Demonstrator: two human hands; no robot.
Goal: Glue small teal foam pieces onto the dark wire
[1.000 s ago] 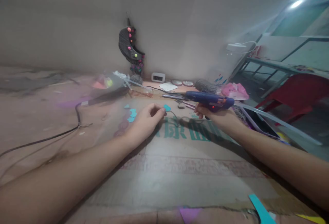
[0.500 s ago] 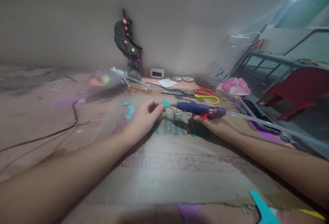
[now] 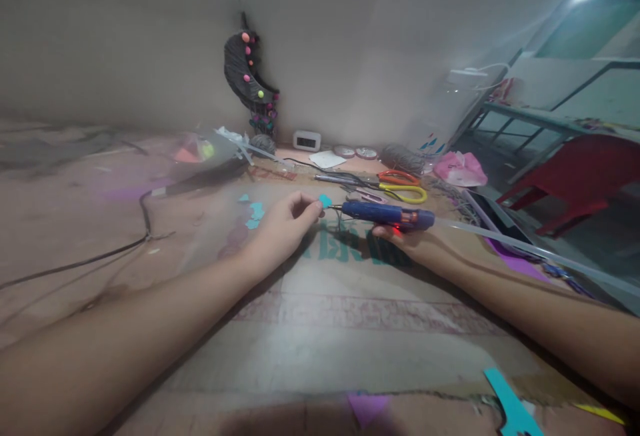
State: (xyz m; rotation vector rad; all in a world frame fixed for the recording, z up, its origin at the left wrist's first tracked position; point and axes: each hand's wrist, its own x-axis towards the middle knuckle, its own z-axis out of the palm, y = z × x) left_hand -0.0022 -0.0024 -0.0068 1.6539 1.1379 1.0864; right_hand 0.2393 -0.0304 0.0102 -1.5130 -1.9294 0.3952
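Note:
Between thumb and fingertips my left hand (image 3: 295, 219) pinches a small turquoise paper piece (image 3: 325, 201). My right hand (image 3: 400, 237) is closed around a blue hot glue gun (image 3: 373, 212), which points left. Its metal nozzle meets or nearly meets the paper; I cannot tell whether they touch. A red light glows on the gun's underside, and a long clear glue stick (image 3: 505, 236) runs out of its back end. Several loose turquoise paper scraps (image 3: 256, 215) lie left of my left hand. Beneath both hands is a printed cardboard sheet (image 3: 320, 349).
Behind the gun lie scissors with orange and yellow handles (image 3: 404, 192). A small white digital clock (image 3: 307, 141) and a dark crescent ornament (image 3: 241, 69) stand by the wall. A phone (image 3: 500, 219) and pink bag (image 3: 460, 169) are at right. A turquoise strip (image 3: 510, 399) lies in front.
The turquoise piece in my left fingers is turned and looks rounder now. The glue gun has shifted very slightly left. Both hands keep their holds.

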